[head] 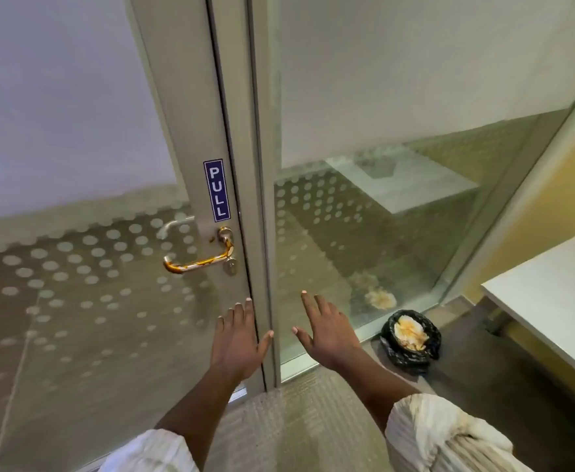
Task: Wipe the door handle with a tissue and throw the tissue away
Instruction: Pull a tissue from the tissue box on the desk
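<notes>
Glass door (pixel 75 165) is filling the left half: frosted upper pane, a band of frosted dots lower down, pale metal frame running down its right edge. Fixed glass panel (pixel 381 216) is sitting to its right with the same dot pattern, clear lower down. Floor (pixel 296 420) in front is showing a fine ribbed carpet texture. White counter (pixel 551 301) with a flat smooth top is cutting in at the right edge. Both forearms are reaching forward out of pleated off-white sleeves (pixel 449 437), the right one looking stained. Left hand (pixel 236 338) is hanging palm-down, fingers spread wide, holding nothing, low over the door frame edge; contact unclear. Right hand (pixel 326 332) is doing the same over the base of the fixed panel, wide and empty. Black crinkled plastic bin bag (pixel 410 342) is sitting on the floor against the glass, just right of the right hand, mouth open. Crumpled tissue (pixel 410 332), white with orange-yellow stains, is lying inside it. Door handle (pixel 201 257) is an L-shaped metal lever, above and left of the left hand, streaked with orange-brown smear along the bar. Blue vertical PULL sticker (pixel 217 190) is sitting just above it. Round lock cylinder (pixel 230 266) is sitting just under the lever's pivot.
</notes>
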A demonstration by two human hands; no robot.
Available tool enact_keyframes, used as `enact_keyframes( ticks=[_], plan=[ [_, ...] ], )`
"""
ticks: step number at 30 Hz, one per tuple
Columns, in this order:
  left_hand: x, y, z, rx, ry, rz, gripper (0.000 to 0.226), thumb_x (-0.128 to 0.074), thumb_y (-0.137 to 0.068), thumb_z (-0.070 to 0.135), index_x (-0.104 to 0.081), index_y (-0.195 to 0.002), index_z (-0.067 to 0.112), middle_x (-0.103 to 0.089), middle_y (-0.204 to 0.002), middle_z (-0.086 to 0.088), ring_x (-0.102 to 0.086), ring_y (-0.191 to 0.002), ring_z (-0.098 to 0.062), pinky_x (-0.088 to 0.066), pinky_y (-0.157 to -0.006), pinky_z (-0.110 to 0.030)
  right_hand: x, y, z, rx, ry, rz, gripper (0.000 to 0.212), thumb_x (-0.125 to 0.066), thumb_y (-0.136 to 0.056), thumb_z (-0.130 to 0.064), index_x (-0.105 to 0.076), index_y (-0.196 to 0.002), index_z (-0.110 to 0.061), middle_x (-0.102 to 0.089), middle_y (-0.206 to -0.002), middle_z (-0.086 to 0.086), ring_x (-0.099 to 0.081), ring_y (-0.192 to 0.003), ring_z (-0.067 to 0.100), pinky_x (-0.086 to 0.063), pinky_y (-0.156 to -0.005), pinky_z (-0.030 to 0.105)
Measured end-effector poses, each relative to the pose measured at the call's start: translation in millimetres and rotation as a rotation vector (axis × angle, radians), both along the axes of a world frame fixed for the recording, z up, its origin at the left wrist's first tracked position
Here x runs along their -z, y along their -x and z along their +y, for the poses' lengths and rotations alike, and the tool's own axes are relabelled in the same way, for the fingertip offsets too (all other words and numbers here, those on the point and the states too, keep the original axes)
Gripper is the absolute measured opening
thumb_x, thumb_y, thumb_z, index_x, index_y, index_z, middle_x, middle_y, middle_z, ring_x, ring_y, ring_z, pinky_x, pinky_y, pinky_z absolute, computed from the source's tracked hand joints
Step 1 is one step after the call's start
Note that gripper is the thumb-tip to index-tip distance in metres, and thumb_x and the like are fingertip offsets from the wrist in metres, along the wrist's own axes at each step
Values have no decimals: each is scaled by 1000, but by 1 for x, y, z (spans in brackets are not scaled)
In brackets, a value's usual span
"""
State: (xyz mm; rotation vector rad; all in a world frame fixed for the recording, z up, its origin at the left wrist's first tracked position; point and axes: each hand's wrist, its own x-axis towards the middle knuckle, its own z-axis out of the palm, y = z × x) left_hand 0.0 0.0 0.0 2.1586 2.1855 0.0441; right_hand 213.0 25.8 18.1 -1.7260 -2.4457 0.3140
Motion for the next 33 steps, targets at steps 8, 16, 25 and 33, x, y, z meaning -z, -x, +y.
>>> enact_keyframes(
  ticks=[8,16,25,33],
  plan=[
    [-4,-88,31,147,-10,20,90,-31,-104,68,-11,-168,8,-30,-168,-14,-29,-154,-31,-25,-126,-46,-4,-87,-1,144,-36,48,71,-38,-95,-61,-26,-151,-20,-43,-145,15,-51,-124,35,-48,-97,47],
    [1,-212,50,269,6,-13,90,-31,-104,67,-8,-168,9,-28,-169,-14,-27,-154,-31,-22,-127,-47,-5,-203,-6,249,-58,22,65,-40,-94,-60,-34,-144,-21,-47,-136,11,-55,-113,33,-50,-86,43],
    [10,-334,71,421,-6,-28,89,-32,-103,69,-15,-168,9,-33,-167,-13,-32,-152,-31,-26,-124,-47,1,-314,-20,437,-41,20,59,-43,-90,-61,-35,-139,-29,-50,-135,6,-54,-115,28,-51,-92,43],
    [7,-428,112,584,8,-58,90,-37,-102,68,-15,-168,11,-32,-167,-12,-30,-154,-31,-24,-126,-49,-1,-390,-11,595,-43,28,61,-47,-91,-59,-31,-142,-29,-47,-140,7,-52,-121,28,-50,-98,43]
  ],
)
